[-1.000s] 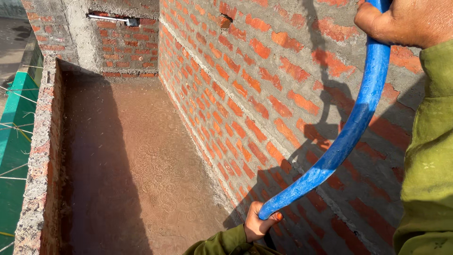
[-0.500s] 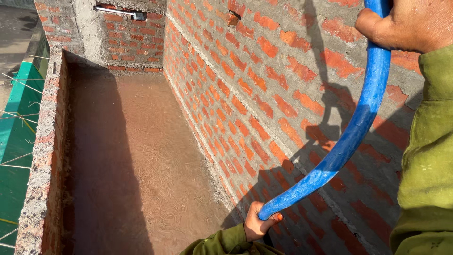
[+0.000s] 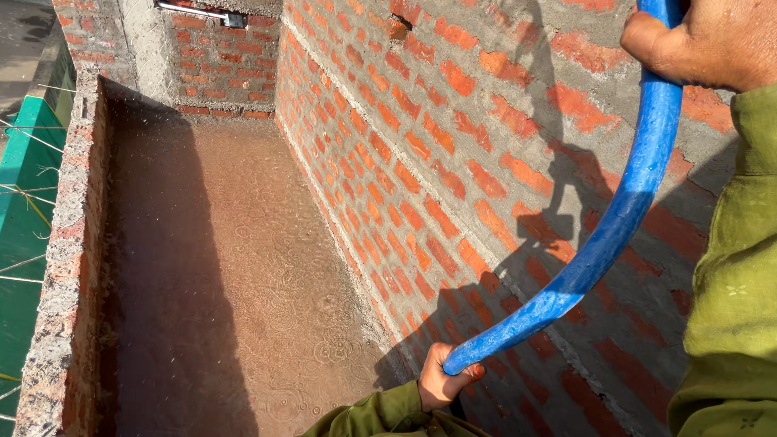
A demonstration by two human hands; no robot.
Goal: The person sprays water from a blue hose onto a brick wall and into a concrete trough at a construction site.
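One hose, two hands, three brick walls around one wet floor

Measured from the tall brick wall point(image 3: 453, 137): one blue hose point(image 3: 615, 226) curves across its face, gripped by two hands, the right hand point(image 3: 704, 40) at the hose's upper stretch and the left hand point(image 3: 441, 380) at its lower end; one flooded floor point(image 3: 243, 275) lies at the wall's foot, one low brick wall point(image 3: 69, 267) faces it across that floor, one short brick wall point(image 3: 218, 65) meets its far end; two green sleeves; one green sheet point(image 3: 24, 210) beyond the low wall
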